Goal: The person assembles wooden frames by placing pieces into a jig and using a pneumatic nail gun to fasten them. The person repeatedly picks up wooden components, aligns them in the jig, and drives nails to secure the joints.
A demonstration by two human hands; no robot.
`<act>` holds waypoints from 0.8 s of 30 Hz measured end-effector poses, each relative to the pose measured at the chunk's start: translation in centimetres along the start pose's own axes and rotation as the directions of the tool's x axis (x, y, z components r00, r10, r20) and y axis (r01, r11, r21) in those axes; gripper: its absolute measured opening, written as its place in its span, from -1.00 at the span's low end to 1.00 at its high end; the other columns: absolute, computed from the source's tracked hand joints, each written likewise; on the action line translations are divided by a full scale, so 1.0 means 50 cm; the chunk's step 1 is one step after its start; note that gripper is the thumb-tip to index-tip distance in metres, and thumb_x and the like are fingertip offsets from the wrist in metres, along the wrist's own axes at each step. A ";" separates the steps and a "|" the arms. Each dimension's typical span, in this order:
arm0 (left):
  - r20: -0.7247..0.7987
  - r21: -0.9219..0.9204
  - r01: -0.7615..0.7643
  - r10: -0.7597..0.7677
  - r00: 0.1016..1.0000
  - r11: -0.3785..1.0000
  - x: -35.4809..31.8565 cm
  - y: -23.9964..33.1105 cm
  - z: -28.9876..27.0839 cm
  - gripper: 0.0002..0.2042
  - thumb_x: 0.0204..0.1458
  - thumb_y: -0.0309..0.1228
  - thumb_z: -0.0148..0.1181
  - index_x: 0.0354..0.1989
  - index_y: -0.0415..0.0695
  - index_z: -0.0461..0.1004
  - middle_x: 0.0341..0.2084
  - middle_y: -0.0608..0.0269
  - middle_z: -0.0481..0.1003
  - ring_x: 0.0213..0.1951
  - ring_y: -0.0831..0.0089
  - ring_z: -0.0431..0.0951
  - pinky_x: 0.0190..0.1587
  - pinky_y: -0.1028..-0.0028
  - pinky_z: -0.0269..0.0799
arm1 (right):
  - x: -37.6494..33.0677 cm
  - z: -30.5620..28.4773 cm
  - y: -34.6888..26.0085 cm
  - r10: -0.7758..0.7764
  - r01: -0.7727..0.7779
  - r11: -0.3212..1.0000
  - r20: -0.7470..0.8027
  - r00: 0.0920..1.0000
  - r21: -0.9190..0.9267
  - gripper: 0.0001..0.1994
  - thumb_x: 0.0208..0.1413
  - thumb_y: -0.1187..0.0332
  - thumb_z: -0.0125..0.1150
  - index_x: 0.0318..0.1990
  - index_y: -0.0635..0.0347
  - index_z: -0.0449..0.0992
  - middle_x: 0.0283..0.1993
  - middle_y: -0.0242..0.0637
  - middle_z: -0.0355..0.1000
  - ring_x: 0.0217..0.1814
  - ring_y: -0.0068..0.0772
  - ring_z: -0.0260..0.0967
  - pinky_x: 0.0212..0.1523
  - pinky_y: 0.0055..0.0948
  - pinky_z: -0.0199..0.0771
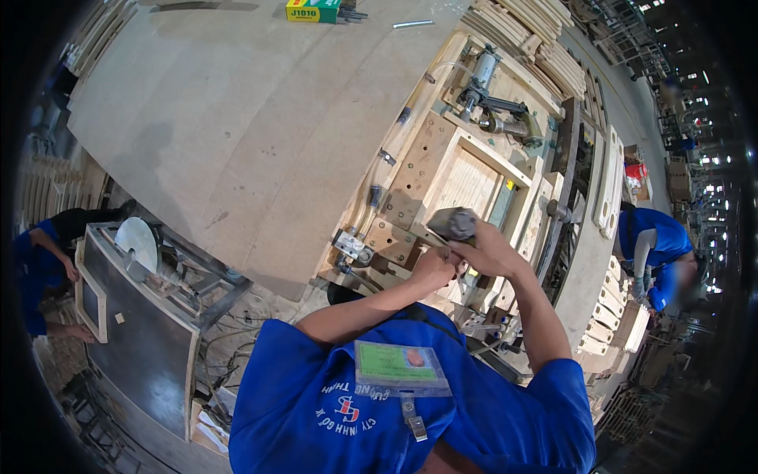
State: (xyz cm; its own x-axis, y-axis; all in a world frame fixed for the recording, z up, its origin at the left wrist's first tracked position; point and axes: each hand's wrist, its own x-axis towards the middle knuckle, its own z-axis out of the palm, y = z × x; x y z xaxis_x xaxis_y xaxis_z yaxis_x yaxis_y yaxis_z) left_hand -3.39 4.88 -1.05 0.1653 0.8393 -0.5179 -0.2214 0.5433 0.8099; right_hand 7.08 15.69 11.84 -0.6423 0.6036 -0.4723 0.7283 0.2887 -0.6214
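Note:
My right hand is wrapped around a grey metal-bodied hand tool, whose bulky head covers part of the work beneath. Just beside it, my left hand has its fingers closed near the tool's lower side; whatever they hold is hidden. Both hands are over the near end of a pale wooden frame, which lies in a wooden clamping jig. A metal air cylinder is mounted at the jig's far end. To the left of the frame sits a small metal valve block.
A broad brown board tabletop spans the left, bearing a green-and-yellow box and a metal rod. A clamp stands right of the frame. Wood strips are stacked beyond. Co-workers in blue are at both sides.

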 end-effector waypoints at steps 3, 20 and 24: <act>0.079 0.453 -0.229 0.217 0.973 0.862 -0.075 0.060 -0.033 -0.74 0.33 -0.30 0.21 -0.07 -0.26 0.66 -0.26 0.11 0.72 -0.31 0.43 0.69 -0.23 0.37 0.60 | -0.107 -0.005 0.048 0.126 -0.096 0.981 -0.171 0.977 0.171 -0.49 0.25 0.35 0.36 0.31 0.30 0.43 0.13 0.04 0.59 0.18 -0.05 0.57 0.20 -0.20 0.53; -0.096 0.716 -0.220 0.405 0.909 0.663 -0.179 0.141 -0.133 -0.78 0.38 -0.31 0.20 -0.08 -0.21 0.66 -0.22 0.06 0.73 -0.18 0.30 0.75 -0.13 0.37 0.58 | -0.583 -0.018 0.481 0.491 -0.752 0.639 -0.839 0.235 0.163 -0.39 0.17 0.53 0.24 0.41 0.07 0.32 0.38 -0.10 0.31 0.32 0.15 0.42 0.20 0.02 0.55; 0.302 0.871 -0.469 0.594 0.746 0.147 -0.151 0.188 -0.035 -0.79 0.28 -0.33 0.28 -0.08 -0.21 0.67 -0.22 0.03 0.69 -0.14 0.06 0.69 -0.07 0.24 0.59 | -0.599 -0.008 0.551 0.325 -0.757 0.647 -0.930 0.173 0.085 -0.34 0.12 0.56 0.26 0.43 0.02 0.35 0.38 -0.08 0.35 0.36 0.09 0.39 0.25 0.00 0.52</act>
State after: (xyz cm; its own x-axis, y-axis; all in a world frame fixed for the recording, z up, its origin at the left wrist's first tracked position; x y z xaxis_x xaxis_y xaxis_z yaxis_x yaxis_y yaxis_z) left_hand -8.39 3.68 9.99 0.2820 0.9428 0.1777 0.7270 -0.3309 0.6017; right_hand 46.46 5.87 9.13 0.3474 0.8892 0.2978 0.9377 -0.3336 -0.0977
